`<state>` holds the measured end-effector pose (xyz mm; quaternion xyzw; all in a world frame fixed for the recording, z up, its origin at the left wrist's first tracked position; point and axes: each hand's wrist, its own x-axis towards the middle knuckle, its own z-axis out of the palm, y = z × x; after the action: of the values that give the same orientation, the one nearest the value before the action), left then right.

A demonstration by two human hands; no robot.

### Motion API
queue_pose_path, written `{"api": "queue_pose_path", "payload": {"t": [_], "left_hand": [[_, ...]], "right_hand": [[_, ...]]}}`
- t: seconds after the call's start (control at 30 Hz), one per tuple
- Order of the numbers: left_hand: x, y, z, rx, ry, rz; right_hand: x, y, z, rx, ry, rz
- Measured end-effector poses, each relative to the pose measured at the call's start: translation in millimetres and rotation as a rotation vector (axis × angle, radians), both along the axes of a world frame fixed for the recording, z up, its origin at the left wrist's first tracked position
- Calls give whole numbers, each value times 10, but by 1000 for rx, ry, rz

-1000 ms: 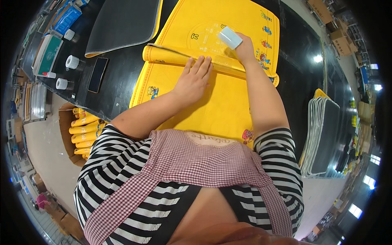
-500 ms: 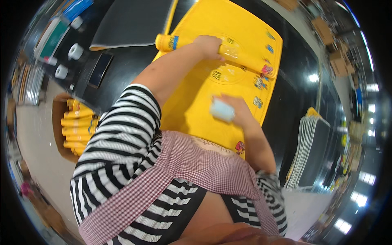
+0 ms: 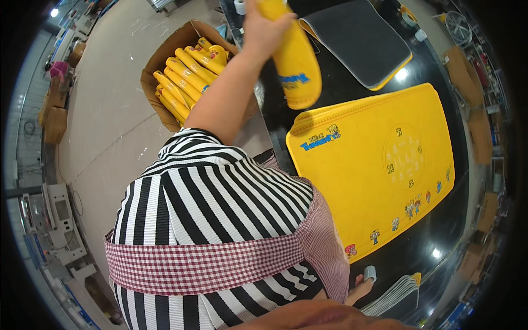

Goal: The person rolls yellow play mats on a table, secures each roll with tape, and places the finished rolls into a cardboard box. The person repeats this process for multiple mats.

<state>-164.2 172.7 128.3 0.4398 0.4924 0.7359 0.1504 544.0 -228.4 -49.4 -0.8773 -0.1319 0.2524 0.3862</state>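
My left hand [image 3: 263, 30] grips a yellow mat [image 3: 297, 69], rolled into a flattened tube and printed in blue near one end. The hand holds it above the table's left side, between the cardboard box and the dark folded mat. A stack of flat yellow mats [image 3: 352, 181] lies on the black table, its top one printed with small cartoon figures along an edge. Low in the view, my right hand [image 3: 360, 285] has its fingers round a pale tape roll [image 3: 370, 273], beside the stack's near corner. Part of that hand is hidden behind my body.
The cardboard box [image 3: 149, 69] at left is filled with several rolled yellow mats [image 3: 187, 77]. A dark-backed folded mat [image 3: 357, 41] lies at the table's far end. Grey-edged folded mats [image 3: 393, 297] are piled at the near right. Machines [image 3: 58, 220] stand farther left.
My view has swung left. My left hand has lifted the rolled mat off the stack and carried it left toward the box. My right hand, with the tape roll, has moved away from the mats.
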Motion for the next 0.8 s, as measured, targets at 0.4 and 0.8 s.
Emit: {"api": "queue_pose_path", "payload": {"t": [0.4,0.8], "left_hand": [[-2388,-67,-1399,-756,198,448],[669,-1210,-1545,-628,836,-304]], "right_hand": [[-232,1,65,65,33,-31],[-1120,-208,124,98,29,-20]]}}
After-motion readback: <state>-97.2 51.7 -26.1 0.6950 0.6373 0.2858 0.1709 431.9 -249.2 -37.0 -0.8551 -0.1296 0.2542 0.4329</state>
